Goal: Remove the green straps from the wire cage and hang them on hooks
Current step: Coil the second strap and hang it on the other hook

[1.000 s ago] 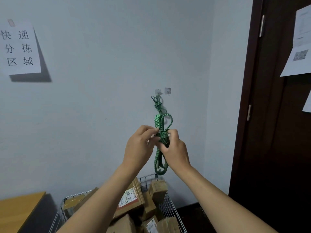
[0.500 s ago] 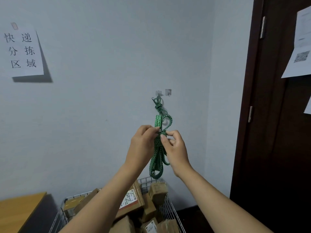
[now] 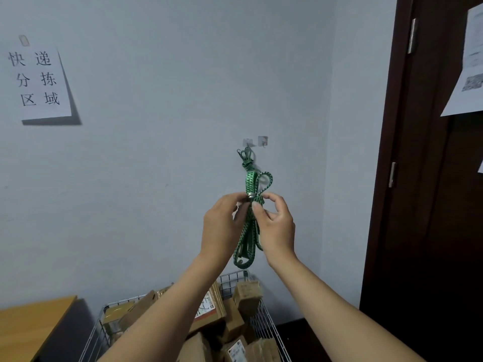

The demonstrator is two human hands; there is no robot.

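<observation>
A bundle of green straps (image 3: 251, 181) hangs down the wall from the left one of two small hooks (image 3: 247, 143); the right hook (image 3: 263, 141) is bare. My left hand (image 3: 222, 226) pinches the bundle at a metal end piece (image 3: 250, 196) about halfway down. My right hand (image 3: 275, 226) pinches the same spot from the right with thumb and fingertips. The strap loops dangle between my wrists, down to just above the wire cage (image 3: 257, 317).
The wire cage below holds several cardboard parcels (image 3: 247, 296). A wooden table corner (image 3: 28, 325) is at lower left. A paper sign (image 3: 39, 79) is taped to the wall at upper left. A dark door (image 3: 431, 178) with papers on it stands at right.
Both hands have stayed on the middle of the hanging bundle, shifting their fingertips; the lower loops swung slightly left. The metal end piece now shows between the fingers.
</observation>
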